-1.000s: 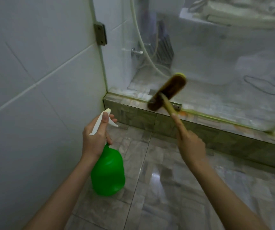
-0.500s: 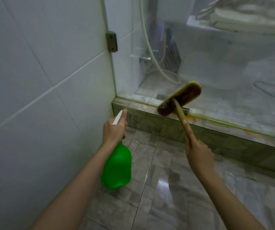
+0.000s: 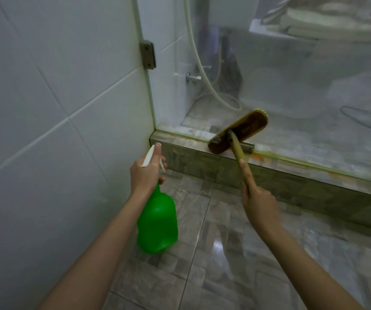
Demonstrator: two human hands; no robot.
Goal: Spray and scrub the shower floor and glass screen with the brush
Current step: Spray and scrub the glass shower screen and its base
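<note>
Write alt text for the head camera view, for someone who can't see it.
The right hand holds a brush by its handle, head at the foot of the glass screen above a tiled kerb. The left hand grips a green spray bottle beside a white tiled wall.

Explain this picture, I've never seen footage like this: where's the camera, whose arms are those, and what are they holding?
No machine here: the camera sits on a person's head, looking down, so the arms are theirs. The left hand grips a green spray bottle by its white trigger top. The right hand holds the stick of a brush, whose head is at the foot of the glass screen, above the tiled kerb. Below lies a grey tiled floor, with a white tiled wall on the left.
</note>
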